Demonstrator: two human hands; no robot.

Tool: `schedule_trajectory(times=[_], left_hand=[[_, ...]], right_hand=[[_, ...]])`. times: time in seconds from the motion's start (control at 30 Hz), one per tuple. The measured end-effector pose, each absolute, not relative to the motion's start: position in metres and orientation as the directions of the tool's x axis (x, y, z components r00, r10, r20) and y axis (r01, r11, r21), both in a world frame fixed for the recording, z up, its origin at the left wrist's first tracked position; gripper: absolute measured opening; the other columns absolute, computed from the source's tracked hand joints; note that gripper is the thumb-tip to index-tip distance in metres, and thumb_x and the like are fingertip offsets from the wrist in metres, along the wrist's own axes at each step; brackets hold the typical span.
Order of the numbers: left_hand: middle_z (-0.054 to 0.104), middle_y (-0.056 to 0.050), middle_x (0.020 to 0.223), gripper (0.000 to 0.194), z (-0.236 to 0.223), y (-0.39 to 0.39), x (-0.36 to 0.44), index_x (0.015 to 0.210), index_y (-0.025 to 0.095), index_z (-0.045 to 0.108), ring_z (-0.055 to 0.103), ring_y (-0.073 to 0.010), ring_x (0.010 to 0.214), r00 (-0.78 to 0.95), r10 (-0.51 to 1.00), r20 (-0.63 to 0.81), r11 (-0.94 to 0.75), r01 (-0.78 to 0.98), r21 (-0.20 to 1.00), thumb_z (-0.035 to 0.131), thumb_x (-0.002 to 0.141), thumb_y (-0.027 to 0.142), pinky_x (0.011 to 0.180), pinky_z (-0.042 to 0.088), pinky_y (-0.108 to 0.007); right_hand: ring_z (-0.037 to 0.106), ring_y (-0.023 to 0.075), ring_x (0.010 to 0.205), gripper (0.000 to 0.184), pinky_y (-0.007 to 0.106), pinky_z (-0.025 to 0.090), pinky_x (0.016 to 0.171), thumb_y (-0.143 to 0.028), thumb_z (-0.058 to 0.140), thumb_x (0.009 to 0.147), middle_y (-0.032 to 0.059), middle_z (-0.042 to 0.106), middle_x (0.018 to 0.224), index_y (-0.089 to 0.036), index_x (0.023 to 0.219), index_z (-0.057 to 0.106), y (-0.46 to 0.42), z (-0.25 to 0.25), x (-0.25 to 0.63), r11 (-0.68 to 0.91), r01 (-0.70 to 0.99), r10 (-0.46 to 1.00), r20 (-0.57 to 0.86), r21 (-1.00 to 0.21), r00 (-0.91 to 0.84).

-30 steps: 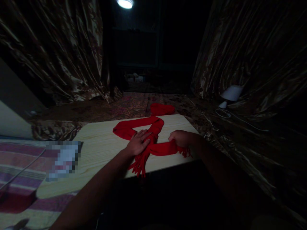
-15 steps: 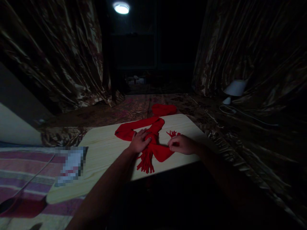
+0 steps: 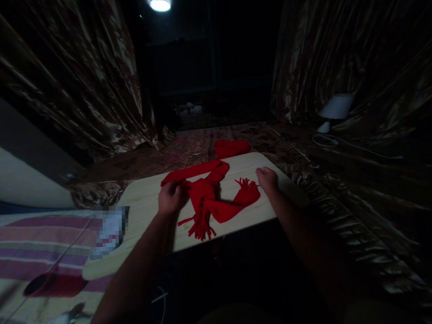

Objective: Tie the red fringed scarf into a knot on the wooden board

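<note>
One red fringed fabric scarf [image 3: 224,211] lies on a pale wooden board [image 3: 143,202], its crossing just released and presumably freer, the left hand [image 3: 168,198] curled, hold indiscernible, the right hand [image 3: 268,179] narrowed, pinching a fringe strand.

Your left hand's fingertips [image 3: 177,191] are hard to make out; pixelation masks the sheet [image 3: 108,231]; the top edge crops the ceiling light [image 3: 159,5].
</note>
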State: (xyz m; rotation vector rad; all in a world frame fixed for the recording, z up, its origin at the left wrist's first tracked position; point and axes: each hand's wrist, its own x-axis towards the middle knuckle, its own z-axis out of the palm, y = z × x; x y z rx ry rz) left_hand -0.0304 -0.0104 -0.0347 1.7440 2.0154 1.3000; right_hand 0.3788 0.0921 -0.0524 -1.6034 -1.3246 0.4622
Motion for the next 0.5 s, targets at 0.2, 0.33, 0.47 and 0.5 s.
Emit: schedule_trajectory(times=[0.2,0.33,0.47,0.5], left_hand=[[0.073,-0.012,0.094,0.021,-0.04,-0.035,-0.077,0.092,0.02,0.071,0.066,-0.0286,0.089,-0.204,0.912,0.355,0.04,0.907,0.419,0.058,0.084,0.034,0.082,0.049,-0.039],[0.072,-0.012,0.092,0.024,-0.037,-0.042,-0.07,0.089,0.019,0.069,0.065,-0.0268,0.09,-0.04,0.917,0.398,-0.071,0.963,0.26,0.049,0.089,0.032,0.088,0.047,-0.037],[0.072,-0.013,0.1,0.026,-0.036,-0.042,-0.062,0.095,0.02,0.071,0.064,-0.0277,0.099,-0.063,0.92,0.388,-0.037,0.969,0.245,0.049,0.087,0.031,0.096,0.044,-0.038],[0.072,-0.013,0.1,0.026,-0.036,-0.042,-0.062,0.096,0.02,0.072,0.064,-0.0279,0.1,-0.089,0.917,0.389,-0.02,0.963,0.267,0.05,0.087,0.031,0.098,0.044,-0.038]], right_hand=[[0.052,0.0146,0.059,0.026,0.026,0.038,0.06,-0.042,0.053,0.077,0.003,0.066,0.064,-0.018,0.072,0.062,0.098,-0.057,0.38,0.074,0.502,0.917,0.257,-0.862,0.305],[0.052,0.0152,0.058,0.023,0.027,0.038,0.06,-0.04,0.054,0.076,0.0018,0.062,0.06,-0.02,0.067,0.06,0.093,-0.053,0.377,0.09,0.577,0.916,0.295,-0.812,0.272],[0.053,0.0168,0.058,0.022,0.029,0.039,0.061,-0.04,0.057,0.075,0.0029,0.063,0.061,-0.019,0.067,0.062,0.09,-0.051,0.376,0.066,0.607,0.912,0.294,-0.792,0.285],[0.054,0.0172,0.058,0.022,0.029,0.039,0.062,-0.039,0.057,0.075,0.0033,0.063,0.061,-0.019,0.067,0.063,0.09,-0.051,0.375,0.07,0.621,0.91,0.305,-0.781,0.281]])
